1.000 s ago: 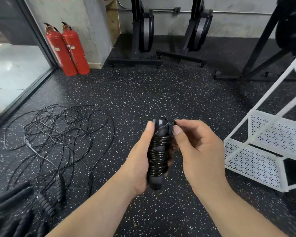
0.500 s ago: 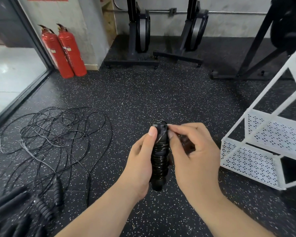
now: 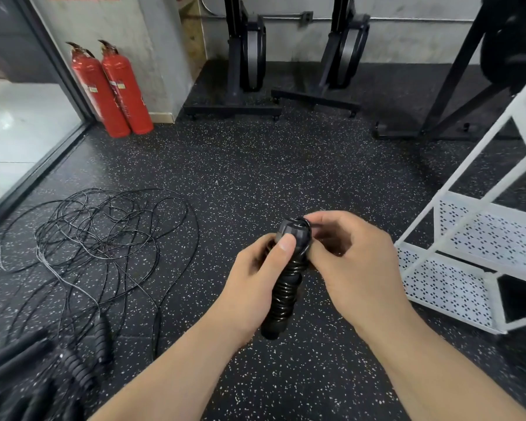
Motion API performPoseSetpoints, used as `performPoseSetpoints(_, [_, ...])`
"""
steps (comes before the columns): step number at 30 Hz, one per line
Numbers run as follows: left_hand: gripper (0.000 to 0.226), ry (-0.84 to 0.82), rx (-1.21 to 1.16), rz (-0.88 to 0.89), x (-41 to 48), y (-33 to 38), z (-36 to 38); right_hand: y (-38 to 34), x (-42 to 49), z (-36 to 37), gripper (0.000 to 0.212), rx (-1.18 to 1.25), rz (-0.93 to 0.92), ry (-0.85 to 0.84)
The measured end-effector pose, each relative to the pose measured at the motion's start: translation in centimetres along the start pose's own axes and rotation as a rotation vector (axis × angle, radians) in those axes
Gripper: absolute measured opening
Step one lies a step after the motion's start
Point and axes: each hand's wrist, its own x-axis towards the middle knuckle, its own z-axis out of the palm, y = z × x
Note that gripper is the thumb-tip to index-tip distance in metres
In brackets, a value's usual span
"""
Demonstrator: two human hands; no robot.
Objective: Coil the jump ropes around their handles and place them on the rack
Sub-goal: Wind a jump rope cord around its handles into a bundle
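The left hand (image 3: 252, 287) grips the coiled rope (image 3: 286, 294) upright in mid-air, thumb pressed near its top. The right hand (image 3: 357, 268) pinches the cord at the top end, fingers curled. The white rack (image 3: 456, 287) stands just to the right. Loose ropes (image 3: 97, 235) lie tangled on the floor (image 3: 255, 171) at left, with two red extinguishers (image 3: 113, 89) at far left.

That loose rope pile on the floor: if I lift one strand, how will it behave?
Probably floppy: the loose rope pile lies in thin, slack loops. Likely to drag neighbours along, since strands cross many times. Probably light, being so thin.
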Motion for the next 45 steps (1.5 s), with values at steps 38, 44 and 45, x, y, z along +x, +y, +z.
performPoseSetpoints(38, [0.042,0.066,-0.226,-0.226,1.0,1.0,-0.8,-0.7,-1.7,1.3,0.036,0.147,-0.255,0.017])
performPoseSetpoints(44, [0.062,0.112,-0.232,-0.192,1.0,0.3,-0.5,-0.4,-1.4,1.6,0.03,0.233,-0.173,0.081])
performPoseSetpoints(45, [0.064,0.122,-0.222,-0.174,1.0,0.4,-0.6,-0.3,-1.2,1.5,0.029,0.207,-0.158,0.113])
